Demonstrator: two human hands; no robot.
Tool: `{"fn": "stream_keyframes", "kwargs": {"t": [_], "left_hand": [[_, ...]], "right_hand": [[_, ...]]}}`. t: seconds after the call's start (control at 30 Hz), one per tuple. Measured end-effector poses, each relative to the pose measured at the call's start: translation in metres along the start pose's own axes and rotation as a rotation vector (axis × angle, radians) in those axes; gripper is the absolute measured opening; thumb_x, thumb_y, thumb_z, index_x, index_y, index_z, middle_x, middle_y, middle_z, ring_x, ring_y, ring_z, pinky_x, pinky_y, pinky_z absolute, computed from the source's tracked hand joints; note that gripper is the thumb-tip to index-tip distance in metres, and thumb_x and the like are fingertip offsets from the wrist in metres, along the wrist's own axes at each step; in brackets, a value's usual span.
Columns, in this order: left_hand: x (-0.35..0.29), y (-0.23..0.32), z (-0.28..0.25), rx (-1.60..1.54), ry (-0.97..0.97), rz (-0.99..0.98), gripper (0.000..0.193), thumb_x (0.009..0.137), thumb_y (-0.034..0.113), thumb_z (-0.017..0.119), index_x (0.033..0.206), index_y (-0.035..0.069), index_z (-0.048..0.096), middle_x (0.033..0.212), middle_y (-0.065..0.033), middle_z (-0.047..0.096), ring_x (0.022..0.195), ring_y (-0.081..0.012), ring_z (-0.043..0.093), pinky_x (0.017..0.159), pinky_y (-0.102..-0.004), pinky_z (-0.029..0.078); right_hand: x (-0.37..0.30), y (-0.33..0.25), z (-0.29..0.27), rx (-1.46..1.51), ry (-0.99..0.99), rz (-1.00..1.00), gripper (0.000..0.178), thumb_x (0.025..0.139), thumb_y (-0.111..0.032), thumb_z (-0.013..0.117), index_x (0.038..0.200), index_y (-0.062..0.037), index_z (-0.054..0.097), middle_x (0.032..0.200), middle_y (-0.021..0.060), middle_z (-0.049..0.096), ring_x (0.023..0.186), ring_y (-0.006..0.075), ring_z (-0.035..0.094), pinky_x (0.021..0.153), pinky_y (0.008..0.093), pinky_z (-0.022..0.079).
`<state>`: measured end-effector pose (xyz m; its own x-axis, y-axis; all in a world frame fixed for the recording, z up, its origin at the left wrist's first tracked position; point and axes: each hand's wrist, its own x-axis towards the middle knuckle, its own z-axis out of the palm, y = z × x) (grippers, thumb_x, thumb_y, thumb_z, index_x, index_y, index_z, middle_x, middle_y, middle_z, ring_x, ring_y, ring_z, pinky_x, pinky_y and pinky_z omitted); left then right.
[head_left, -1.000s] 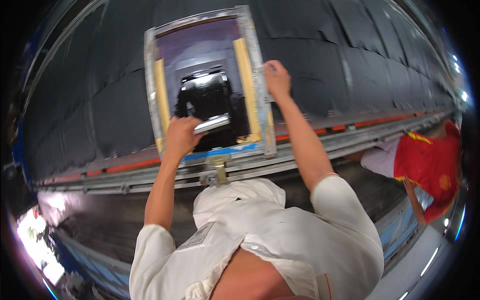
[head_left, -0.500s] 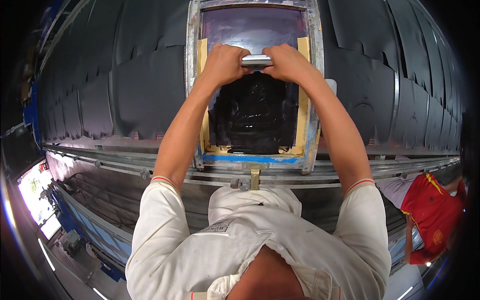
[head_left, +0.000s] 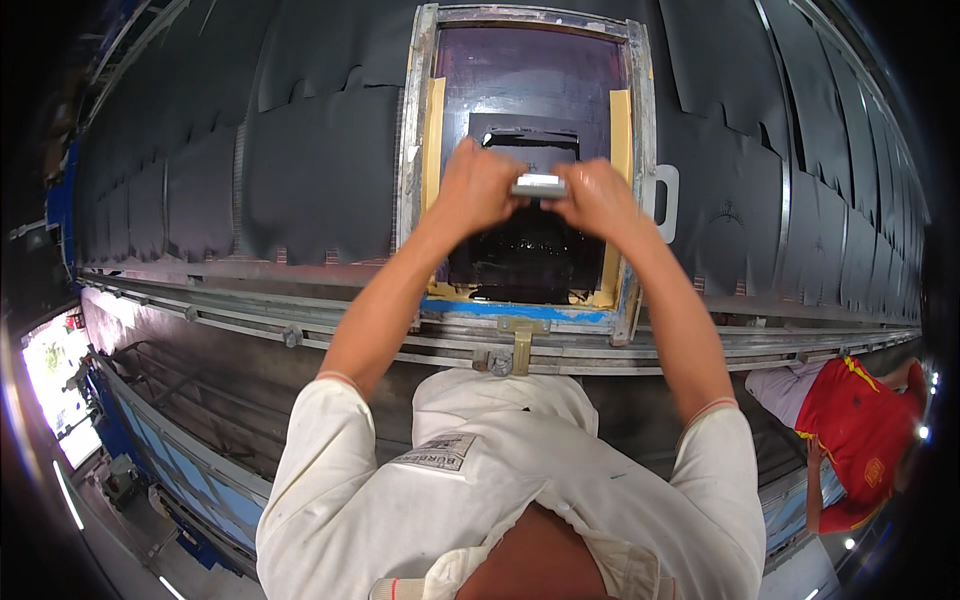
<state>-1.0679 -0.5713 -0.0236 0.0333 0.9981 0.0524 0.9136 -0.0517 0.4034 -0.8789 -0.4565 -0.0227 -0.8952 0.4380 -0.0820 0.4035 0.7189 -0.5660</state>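
Both hands grip a squeegee [head_left: 540, 185] with a silvery metal handle, whose middle shows between them. My left hand [head_left: 482, 185] is wrapped round its left end and my right hand [head_left: 598, 197] round its right end. The blade under the hands is hidden. It stands across a screen-printing frame [head_left: 642, 120] with metal sides. Inside, the mesh [head_left: 530, 70] looks purple-grey, with yellowish tape [head_left: 621, 130] along the sides and blue tape [head_left: 470, 307] along the near edge. Wet black ink [head_left: 525, 262] lies thick on the near part of the mesh, and a dark ink line crosses it beyond my hands.
Black sheets of material [head_left: 320, 170] cover the long table on both sides. A white handle-shaped piece [head_left: 667, 203] sticks out at the frame's right. Metal rails [head_left: 380, 345] run along the near table edge, with a brass-coloured bracket [head_left: 522, 350]. A person in a red shirt [head_left: 860, 430] is at the right.
My hands have drawn the squeegee toward me over the mesh, baring a printed area beyond them. In the picture, the frame has shifted slightly right.
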Motion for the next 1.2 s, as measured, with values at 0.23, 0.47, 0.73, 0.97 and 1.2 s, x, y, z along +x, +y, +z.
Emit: {"fn": "stream_keyframes", "kwargs": {"t": [0.23, 0.47, 0.73, 0.97, 1.2], "left_hand": [[0.081, -0.050, -0.004, 0.007, -0.077, -0.101, 0.028, 0.071, 0.031, 0.088, 0.087, 0.012, 0.075, 0.078, -0.0114, 0.073, 0.079, -0.0347, 0.070, 0.078, -0.0451, 0.049], [0.044, -0.036, 0.008, -0.017, -0.022, -0.082, 0.022, 0.072, 0.026, 0.087, 0.082, 0.013, 0.073, 0.074, -0.0089, 0.070, 0.077, -0.0329, 0.068, 0.075, -0.0457, 0.045], [-0.077, 0.032, 0.022, -0.035, 0.076, -0.043, 0.030, 0.070, 0.021, 0.088, 0.094, 0.014, 0.072, 0.090, -0.0014, 0.068, 0.085, -0.0232, 0.063, 0.081, -0.0386, 0.040], [-0.090, 0.037, 0.016, -0.081, 0.158, -0.030, 0.032, 0.070, 0.016, 0.087, 0.099, 0.014, 0.074, 0.097, 0.0005, 0.070, 0.088, -0.0220, 0.062, 0.082, -0.0389, 0.041], [-0.136, 0.068, 0.021, -0.143, -0.067, -0.067, 0.034, 0.065, 0.011, 0.086, 0.097, 0.015, 0.076, 0.097, 0.0029, 0.071, 0.089, -0.0206, 0.063, 0.080, -0.0367, 0.040]], "right_hand": [[0.086, 0.049, -0.020, 0.007, -0.101, 0.106, 0.030, 0.078, -0.026, 0.087, 0.097, -0.0057, 0.075, 0.090, 0.0213, 0.074, 0.091, 0.0426, 0.071, 0.082, 0.0512, 0.056], [0.054, 0.029, -0.006, 0.016, -0.045, 0.067, 0.025, 0.078, -0.020, 0.085, 0.094, -0.0045, 0.074, 0.082, 0.0236, 0.071, 0.084, 0.0447, 0.069, 0.078, 0.0511, 0.054], [-0.054, -0.032, 0.035, 0.045, -0.092, 0.026, 0.047, 0.079, -0.030, 0.086, 0.115, -0.0044, 0.070, 0.098, 0.0167, 0.072, 0.098, 0.0370, 0.068, 0.093, 0.0460, 0.050], [-0.062, 0.081, 0.006, -0.062, 0.758, 0.450, 0.042, 0.093, -0.036, 0.072, 0.122, -0.0060, 0.071, 0.115, 0.0172, 0.073, 0.108, 0.0386, 0.067, 0.096, 0.0470, 0.050], [-0.064, 0.124, 0.026, 0.233, 0.759, 0.709, 0.033, 0.099, -0.039, 0.065, 0.113, -0.0095, 0.073, 0.105, 0.0152, 0.075, 0.097, 0.0380, 0.071, 0.088, 0.0439, 0.053]]}}
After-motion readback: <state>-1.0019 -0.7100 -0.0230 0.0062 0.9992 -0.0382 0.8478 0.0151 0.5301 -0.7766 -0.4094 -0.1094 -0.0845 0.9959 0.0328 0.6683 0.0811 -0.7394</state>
